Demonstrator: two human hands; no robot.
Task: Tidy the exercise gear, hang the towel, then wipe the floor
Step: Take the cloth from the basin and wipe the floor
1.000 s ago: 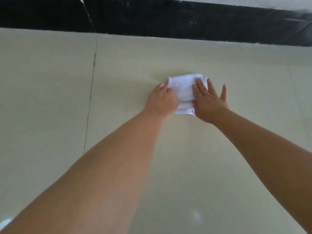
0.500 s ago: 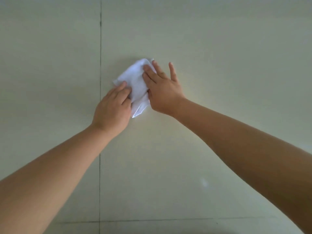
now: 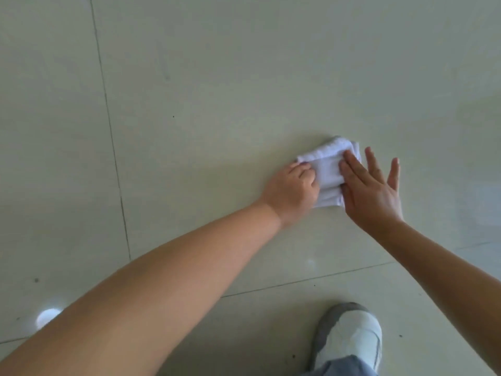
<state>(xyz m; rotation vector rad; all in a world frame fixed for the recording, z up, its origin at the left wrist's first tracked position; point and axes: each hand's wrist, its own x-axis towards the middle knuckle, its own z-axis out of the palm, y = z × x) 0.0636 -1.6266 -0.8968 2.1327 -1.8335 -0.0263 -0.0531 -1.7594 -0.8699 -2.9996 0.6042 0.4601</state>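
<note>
A small folded white cloth [image 3: 329, 169] lies flat on the pale tiled floor [image 3: 217, 90], right of the middle of the head view. My left hand [image 3: 291, 189] rests on the cloth's left edge with its fingers curled onto the fabric. My right hand [image 3: 371, 189] presses on the cloth's right side with straight, spread fingers. Both arms reach forward from the bottom of the view. The cloth's near part is hidden under my hands.
A white and grey shoe [image 3: 349, 337] with a blue trouser cuff stands at the bottom right. Dark tile joints [image 3: 111, 137] run up the left side and across below my arms. A bright reflection [image 3: 48, 317] shines at the lower left.
The cloth and both hands have slid to the right across the tile. The view has tilted down, bringing the shoe into sight. The black wall base seen a second ago is gone.
</note>
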